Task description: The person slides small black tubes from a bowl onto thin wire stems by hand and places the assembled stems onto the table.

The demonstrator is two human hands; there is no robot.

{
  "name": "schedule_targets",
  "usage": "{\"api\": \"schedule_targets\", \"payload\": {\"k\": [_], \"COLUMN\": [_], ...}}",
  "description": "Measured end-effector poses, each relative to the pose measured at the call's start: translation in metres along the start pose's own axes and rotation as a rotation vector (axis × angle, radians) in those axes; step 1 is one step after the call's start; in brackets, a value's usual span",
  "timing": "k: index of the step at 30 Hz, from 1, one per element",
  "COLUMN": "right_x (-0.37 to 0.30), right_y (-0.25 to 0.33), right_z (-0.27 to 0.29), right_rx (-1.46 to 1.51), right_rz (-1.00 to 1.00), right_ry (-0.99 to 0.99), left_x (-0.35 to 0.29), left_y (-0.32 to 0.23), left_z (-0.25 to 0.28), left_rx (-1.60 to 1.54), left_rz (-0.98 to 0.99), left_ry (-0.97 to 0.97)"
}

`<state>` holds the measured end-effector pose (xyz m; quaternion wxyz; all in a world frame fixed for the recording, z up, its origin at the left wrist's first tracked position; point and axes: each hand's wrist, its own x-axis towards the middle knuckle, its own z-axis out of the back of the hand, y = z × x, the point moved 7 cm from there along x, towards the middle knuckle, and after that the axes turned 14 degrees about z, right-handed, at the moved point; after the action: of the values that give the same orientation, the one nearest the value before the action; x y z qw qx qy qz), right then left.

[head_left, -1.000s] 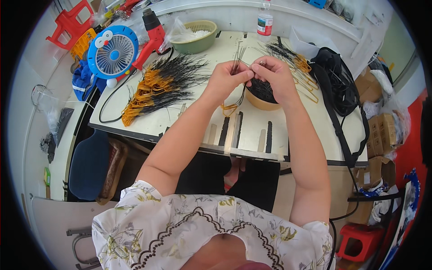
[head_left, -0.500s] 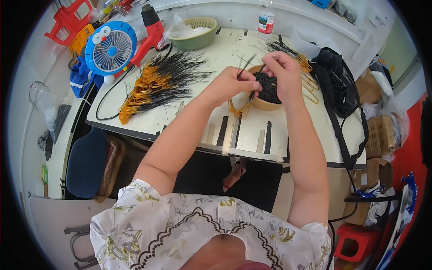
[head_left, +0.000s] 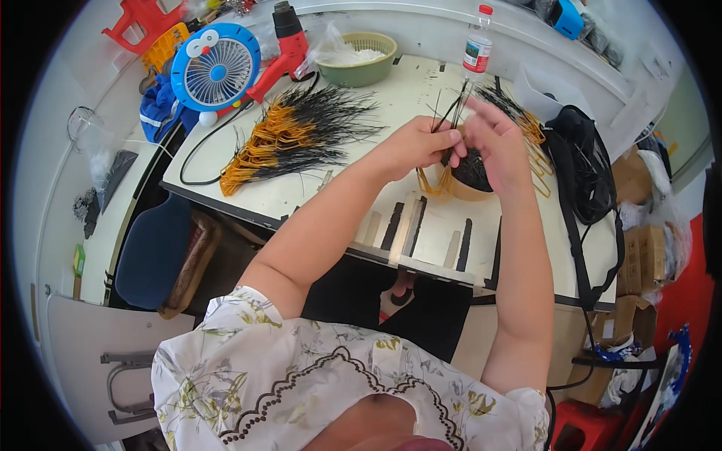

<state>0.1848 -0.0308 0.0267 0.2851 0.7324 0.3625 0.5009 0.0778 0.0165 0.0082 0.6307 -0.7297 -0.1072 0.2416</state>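
Observation:
My left hand point(head_left: 423, 147) is closed in a pinch on a small bundle of thin wires point(head_left: 429, 183). Their black ends stick up above my fingers, and their yellow loops hang below. Close beside it, my right hand point(head_left: 502, 150) has fingers stretched up near the black ends, slightly blurred; nothing shows clearly between them. Both hands are over a round tan bowl point(head_left: 468, 194) holding small black pieces point(head_left: 474, 171), partly hidden by my right hand. A large heap of yellow wires with black ends point(head_left: 282, 139) lies on the table to the left.
Behind the heap are a blue fan point(head_left: 216, 69), a red heat gun point(head_left: 289, 56) and a green basket point(head_left: 368, 73). A bottle point(head_left: 478, 45) stands at the back. More yellow wires point(head_left: 535, 161) and a black bag point(head_left: 577, 173) lie to the right. Dark strips point(head_left: 464, 244) mark the table's front.
My right fingers have gone from a bent pinch to stretched out beside the black ends. The bundle in my left hand now stands more upright. The whole view has shifted slightly.

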Motion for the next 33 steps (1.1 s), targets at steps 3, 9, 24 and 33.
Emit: {"api": "schedule_targets", "payload": {"k": [3, 9, 24, 33], "right_x": [-0.004, -0.007, 0.004, 0.006], "right_y": [-0.005, -0.003, 0.009, 0.02], "right_z": [-0.015, -0.017, 0.028, 0.031], "right_rx": [-0.255, -0.307, -0.253, -0.002], "right_rz": [-0.108, -0.102, 0.229, 0.331], "right_ry": [0.183, 0.146, -0.192, -0.222], "left_x": [0.004, -0.003, 0.003, -0.004], "left_y": [0.006, 0.004, -0.009, -0.007], "left_z": [-0.001, -0.01, 0.015, 0.005], "left_rx": [0.173, 0.086, 0.261, 0.136], "left_rz": [-0.012, 0.045, -0.192, -0.118], "left_ry": [-0.025, 0.007, -0.23, -0.083]}}
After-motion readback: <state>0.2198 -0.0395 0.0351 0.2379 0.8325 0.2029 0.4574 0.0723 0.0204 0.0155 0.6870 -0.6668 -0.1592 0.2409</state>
